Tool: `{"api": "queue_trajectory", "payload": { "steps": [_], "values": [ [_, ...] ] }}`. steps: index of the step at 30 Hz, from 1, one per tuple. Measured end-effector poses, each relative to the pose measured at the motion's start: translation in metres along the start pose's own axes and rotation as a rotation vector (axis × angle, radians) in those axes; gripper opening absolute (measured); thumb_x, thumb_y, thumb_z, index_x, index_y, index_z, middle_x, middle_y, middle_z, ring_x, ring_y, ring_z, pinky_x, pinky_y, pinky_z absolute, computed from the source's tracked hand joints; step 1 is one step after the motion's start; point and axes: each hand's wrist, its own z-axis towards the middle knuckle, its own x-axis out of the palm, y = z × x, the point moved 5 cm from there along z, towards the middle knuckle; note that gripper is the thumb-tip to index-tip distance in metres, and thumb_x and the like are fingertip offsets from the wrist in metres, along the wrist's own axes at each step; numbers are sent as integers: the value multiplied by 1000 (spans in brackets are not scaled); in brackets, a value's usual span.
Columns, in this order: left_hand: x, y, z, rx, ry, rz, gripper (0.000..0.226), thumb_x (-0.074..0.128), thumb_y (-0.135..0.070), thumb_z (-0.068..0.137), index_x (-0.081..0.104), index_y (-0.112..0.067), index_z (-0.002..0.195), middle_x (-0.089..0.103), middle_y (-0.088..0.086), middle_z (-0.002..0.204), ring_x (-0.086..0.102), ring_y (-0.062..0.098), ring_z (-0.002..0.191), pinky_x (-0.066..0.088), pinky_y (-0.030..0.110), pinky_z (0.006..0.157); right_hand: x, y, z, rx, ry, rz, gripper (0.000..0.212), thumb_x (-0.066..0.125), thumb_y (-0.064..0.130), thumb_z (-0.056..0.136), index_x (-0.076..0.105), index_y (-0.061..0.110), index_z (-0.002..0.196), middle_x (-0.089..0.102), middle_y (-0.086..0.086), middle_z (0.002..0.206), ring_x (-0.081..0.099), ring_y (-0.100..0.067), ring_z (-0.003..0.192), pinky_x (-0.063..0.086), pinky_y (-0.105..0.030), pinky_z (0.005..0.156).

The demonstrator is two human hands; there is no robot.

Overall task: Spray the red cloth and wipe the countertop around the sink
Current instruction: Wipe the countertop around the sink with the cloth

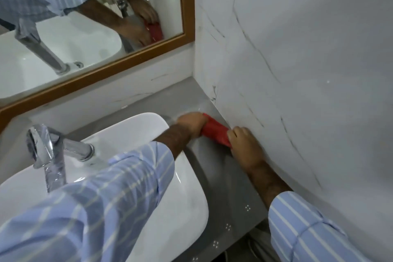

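Now, the wipe: well under way by my reckoning, with the narrow strip to the right of the basin being worked.
Cloth: my folded red cleaning cloth point(215, 131) lies flat on the grey stone surface point(223, 178), in the tight strip between the white ceramic basin point(170, 208) and the white veined marble wall point(297, 70).
Long axis: the cloth runs slantwise, its far end up-left towards the back corner, its near end down-right against the foot of the wall.
Left hand point(192, 122): reached across the basin, fingers curled down over the far end of the cloth and pressing it to the surface.
Right hand point(244, 144): hard against the wall, fingers closed over the near end of the cloth.
Nearer hand: the right one has the shorter reach; the left arm is stretched out over the basin rim.
Next stroke, as I judge it: along the strip, either back into the corner below the wooden-framed mirror point(187, 6) or towards me along the wall.
Spray bottle: none in view.
Chrome tap point(49, 151): well clear, on the left.
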Motion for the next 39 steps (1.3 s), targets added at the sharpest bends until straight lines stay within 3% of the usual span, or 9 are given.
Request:
{"api": "queue_trajectory", "payload": {
  "steps": [2, 5, 7, 9, 12, 17, 25, 33, 39],
  "values": [
    [13, -5, -11, 24, 87, 20, 22, 61, -18, 88, 73, -15, 106, 73, 13, 116, 70, 35, 104, 50, 24, 63, 17, -3, -18, -97, 106, 21, 39, 87, 7, 63, 73, 1, 98, 71, -23, 96, 69, -45, 88, 61, -48, 80],
    [3, -3, -42, 77, -213, 22, 28, 52, -31, 88, 69, -19, 107, 72, 10, 112, 65, 35, 110, 48, 37, 87, 30, -10, -38, -135, 146, 69, 47, 88, 32, 66, 74, 1, 98, 71, -22, 104, 68, -42, 96, 58, -48, 91],
    [6, 17, -62, -36, -391, 24, 45, 50, -37, 91, 65, -17, 128, 64, 11, 135, 49, 36, 137, 32, 47, 118, 30, -11, -30, -135, 39, 78, 42, 82, 35, 78, 75, 1, 102, 72, -21, 109, 68, -41, 103, 57, -50, 95],
    [16, 43, -83, -258, -476, -31, 65, 44, -45, 95, 44, -14, 153, 40, 14, 162, 24, 35, 155, 12, 54, 128, 32, -7, -13, -150, -45, 63, 44, 75, 33, 89, 73, 0, 117, 71, -21, 126, 65, -40, 121, 53, -52, 105],
    [30, 52, -93, -386, -540, -138, 76, 24, -45, 98, 17, -7, 163, 10, 13, 174, 5, 30, 161, 6, 52, 129, 46, 5, 15, -226, -40, 43, 54, 67, 34, 96, 61, 2, 140, 57, -17, 150, 51, -34, 142, 47, -50, 113],
    [38, 50, -89, -431, -581, -185, 74, 16, -43, 99, 10, -7, 164, 3, 11, 174, 2, 28, 161, 8, 51, 130, 97, 15, 24, -249, 109, -43, 72, 30, 54, 107, 20, 11, 163, 19, -8, 172, 16, -24, 160, 25, -46, 127],
    [48, 54, -82, -452, -591, -201, 70, 15, -46, 103, 7, -15, 165, -4, 4, 175, -6, 24, 161, 4, 51, 131, 110, 61, 90, -421, 84, -31, 64, 31, 45, 108, 17, 20, 164, 17, -4, 173, 13, -21, 160, 16, -45, 130],
    [49, 54, -81, -458, -582, -173, 69, 21, -44, 104, 6, -15, 165, -3, 4, 175, -6, 24, 161, 1, 50, 130, 112, 50, 136, 45, 65, 70, 63, 33, 41, 108, 20, 16, 164, 19, -8, 173, 15, -27, 160, 13, -48, 129],
    [45, 53, -84, -450, -566, -182, 68, 24, -40, 106, 5, -12, 165, -4, 6, 175, -6, 24, 161, 1, 51, 128, 106, 30, 76, 201, 35, 60, 62, 34, 41, 108, 23, 14, 163, 23, -10, 171, 19, -27, 159, 16, -47, 129]
  ]
}}
